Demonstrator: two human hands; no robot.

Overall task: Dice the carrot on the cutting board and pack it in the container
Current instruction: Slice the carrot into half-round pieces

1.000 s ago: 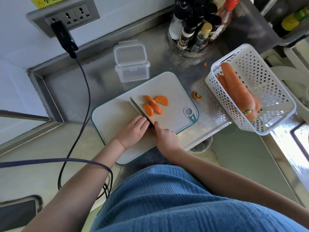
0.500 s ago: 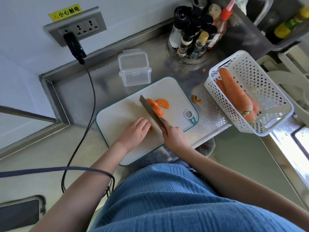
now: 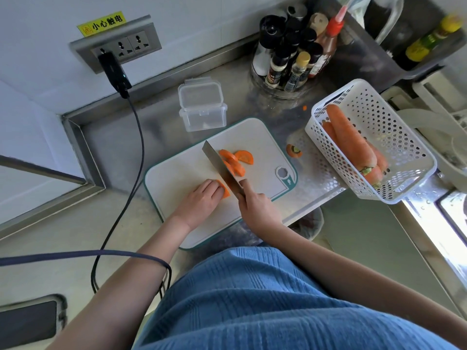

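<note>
Two hands work over the cutting board (image 3: 177, 178). Compared with half a second earlier, the knife (image 3: 222, 168) has come nearer the left hand (image 3: 202, 200), its blade now against the carrot piece (image 3: 225, 190) under that hand's fingertips; the sliced pieces beyond the blade lie as before. The right hand (image 3: 255, 203) is the grip on the knife, fingers curled round the handle. The left hand, just left of that grip, presses the carrot piece with bent fingers. Counted: one knife, one board, one lidded clear container (image 3: 202, 107), one white basket (image 3: 394, 137) holding at least two whole carrots (image 3: 351, 137), about three carrot slices (image 3: 237, 160) just beyond the grip, and one cut carrot top (image 3: 294, 150) on the tabletop (image 3: 121, 137) to the grip's far right. Each slice is bright orange, half-round, flat on the board. The container stands well beyond the grip, off the board's far edge.
</note>
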